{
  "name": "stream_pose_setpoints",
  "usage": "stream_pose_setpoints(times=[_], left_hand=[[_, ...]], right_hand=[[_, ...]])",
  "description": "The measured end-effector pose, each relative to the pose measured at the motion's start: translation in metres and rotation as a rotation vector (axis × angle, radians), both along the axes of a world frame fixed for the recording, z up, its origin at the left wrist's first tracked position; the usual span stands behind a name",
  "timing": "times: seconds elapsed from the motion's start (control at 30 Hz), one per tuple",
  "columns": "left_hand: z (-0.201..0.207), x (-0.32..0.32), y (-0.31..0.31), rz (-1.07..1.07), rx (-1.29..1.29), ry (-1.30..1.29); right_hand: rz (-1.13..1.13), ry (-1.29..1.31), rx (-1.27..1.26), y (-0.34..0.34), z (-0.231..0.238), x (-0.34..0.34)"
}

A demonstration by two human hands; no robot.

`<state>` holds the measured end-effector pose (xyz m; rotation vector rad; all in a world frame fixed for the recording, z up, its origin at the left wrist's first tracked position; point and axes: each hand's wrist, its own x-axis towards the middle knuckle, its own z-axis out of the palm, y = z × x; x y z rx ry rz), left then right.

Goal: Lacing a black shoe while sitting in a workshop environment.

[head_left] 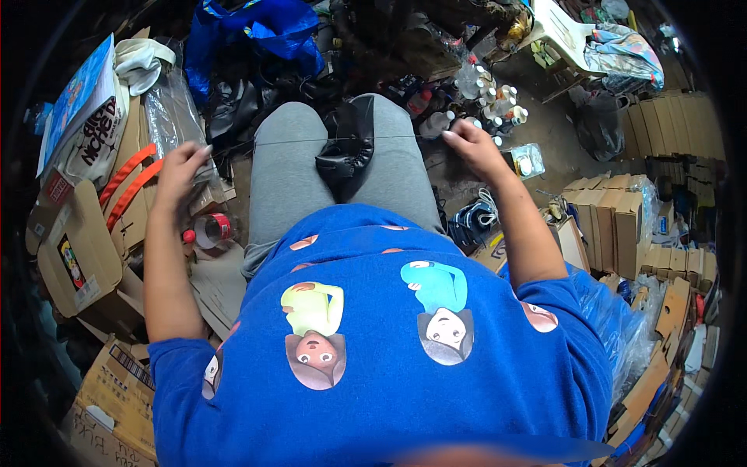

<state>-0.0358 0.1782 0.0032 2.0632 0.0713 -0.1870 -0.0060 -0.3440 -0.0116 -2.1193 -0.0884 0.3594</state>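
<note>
A black leather shoe [346, 152] is wedged between my grey-clad thighs, its stitched, rounded end toward me. A thin dark thread [292, 142] stretches nearly straight across it, from one hand to the other. My left hand [180, 170] is out beyond my left thigh, its fingers pinched together on the thread. Off to the right of my other thigh, my right hand [473, 148] pinches the thread's other side between thumb and bent fingers. Where the thread meets the shoe is too fine to make out.
Several bottles [436, 124] stand on the floor at the front right, near a white plastic chair [564, 35]. Blue sneakers [473, 222] and a clear bottle [212, 229] flank my legs. Cardboard boxes [611, 214] crowd the right; an open carton [82, 245] stands left. A blue bag [272, 39] lies ahead.
</note>
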Motion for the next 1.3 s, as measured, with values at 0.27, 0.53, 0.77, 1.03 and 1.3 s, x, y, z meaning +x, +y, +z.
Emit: stream_pose_setpoints(times=[0.27,0.53,0.77,1.03,1.3], left_hand=[[0.020,0.021,-0.073,0.032,0.294,-0.258],[0.038,0.058,-0.213,-0.607,0.368,-0.246],[0.033,0.079,-0.218,-0.722,0.322,0.052],[0.025,0.079,-0.207,-0.736,0.013,0.295],[0.018,0.079,-0.201,-0.871,-0.013,0.267]], right_hand=[[0.167,-0.267,-0.383,-0.014,0.007,0.010],[0.372,-0.191,-0.065,0.086,0.044,0.026],[0.485,-0.282,-0.158,0.087,0.041,0.030],[0.378,-0.265,-0.006,0.093,0.026,0.009],[0.396,-0.413,-0.142,0.094,0.032,-0.007]])
